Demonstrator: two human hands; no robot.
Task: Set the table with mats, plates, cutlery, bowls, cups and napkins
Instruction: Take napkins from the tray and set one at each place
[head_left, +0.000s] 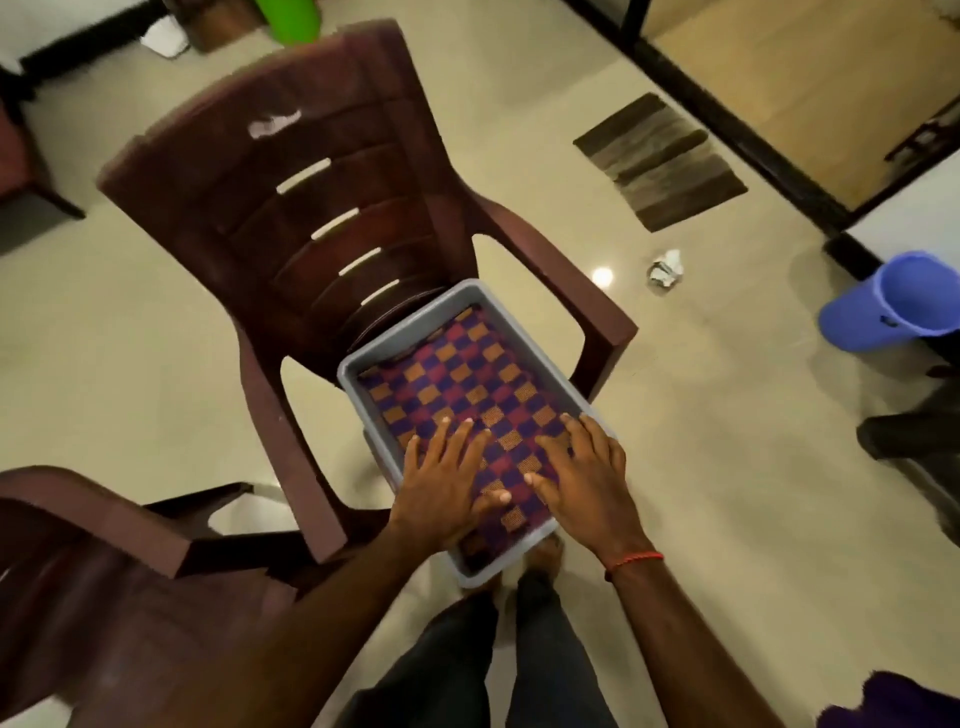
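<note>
Mat: checkered mat (467, 384) lies flat inside grey tray (415, 317) on brown chair (291, 171).
Left hand (441, 483): fingers spread, pressing the mat's near part.
Right hand (582, 473): spread flat, beside it.

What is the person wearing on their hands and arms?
No sleeves show, so both forearms are bare. A thin red thread is tied round the wrist of the right hand. The left hand and its wrist wear nothing. No gloves, rings or watch show on either hand.
</note>
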